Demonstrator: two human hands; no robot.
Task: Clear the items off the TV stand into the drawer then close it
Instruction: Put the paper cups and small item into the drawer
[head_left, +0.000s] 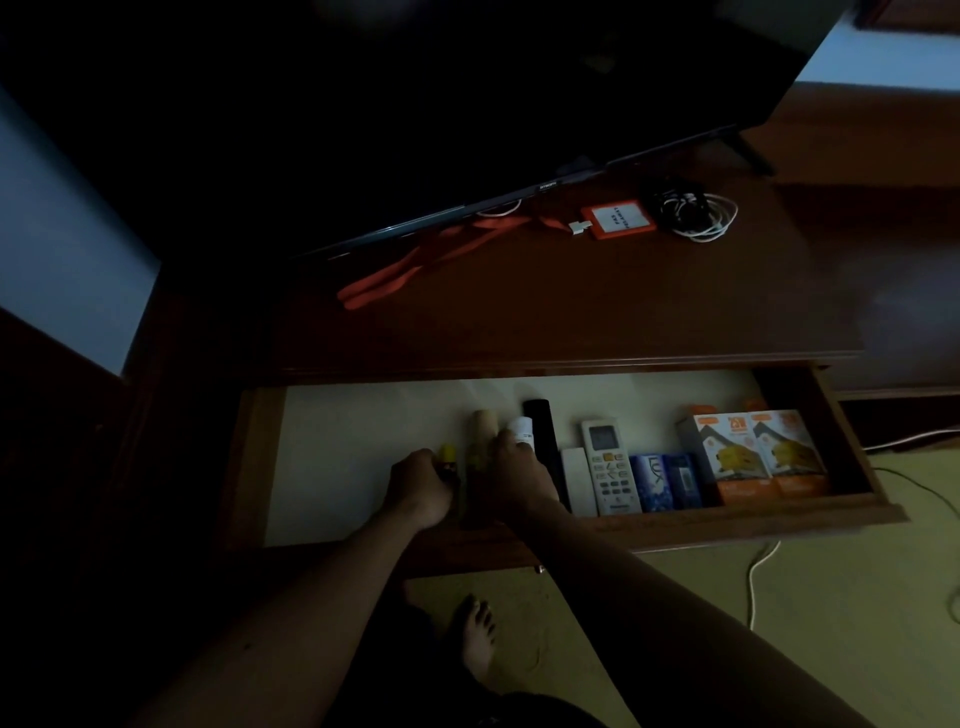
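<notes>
Drawer (753, 525) pulled open under worktop (571, 312). Inside, right to left: two orange boxes (758, 457), blue soap boxes (667, 480), white remote (608, 467), black remote (543, 431). Left hand (421, 488) curled around small yellow item (448, 460) on drawer floor. Right hand (514, 478) closed over white bottle (521, 428), beside tan tube (485, 423). Orange lanyard badge (618, 221) and coiled cables (696, 213) lie on worktop below TV (415, 104).

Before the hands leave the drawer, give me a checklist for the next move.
1. Wooden drawer open: ok.
2. Left hand free: not ok, closed around a small yellow item.
3. Right hand free: cannot tell, it rests on a white bottle.
4. Dark wooden TV stand top cleared: not ok; orange lanyard badge and white cable bundle remain.
5. Space in the drawer: ok, left side bare.
</notes>
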